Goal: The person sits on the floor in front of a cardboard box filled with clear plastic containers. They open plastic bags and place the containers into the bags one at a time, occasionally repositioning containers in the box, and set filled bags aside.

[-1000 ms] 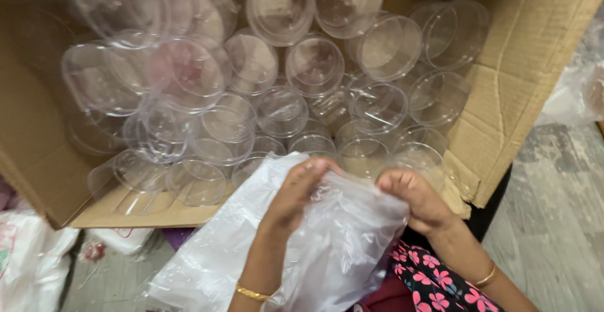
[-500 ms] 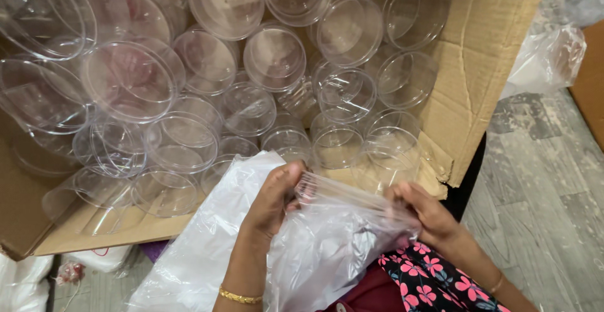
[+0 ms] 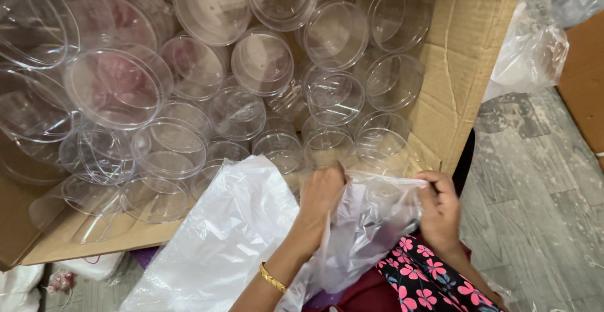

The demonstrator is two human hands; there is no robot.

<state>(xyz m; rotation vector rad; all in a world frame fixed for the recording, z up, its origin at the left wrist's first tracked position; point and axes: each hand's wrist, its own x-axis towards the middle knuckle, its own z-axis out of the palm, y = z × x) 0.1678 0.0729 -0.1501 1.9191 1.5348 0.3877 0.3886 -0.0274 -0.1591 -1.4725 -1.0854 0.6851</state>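
Gripping plastic bag [image 3: 245,243], left hand [image 3: 321,192], right hand [image 3: 438,208]; clear containers [image 3: 264,98] crowding cardboard box [image 3: 465,79] ahead.

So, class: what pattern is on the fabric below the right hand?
Pink flowers on dark fabric, seen in the head view.

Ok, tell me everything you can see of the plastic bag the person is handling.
The plastic bag is thin, translucent, whitish film, crinkled and limp. Its top edge is stretched taut between the left hand and the right hand, both pinching it. It hangs in front of the cardboard box, over the person's lap. A second, similar bag lies beside it on the left.
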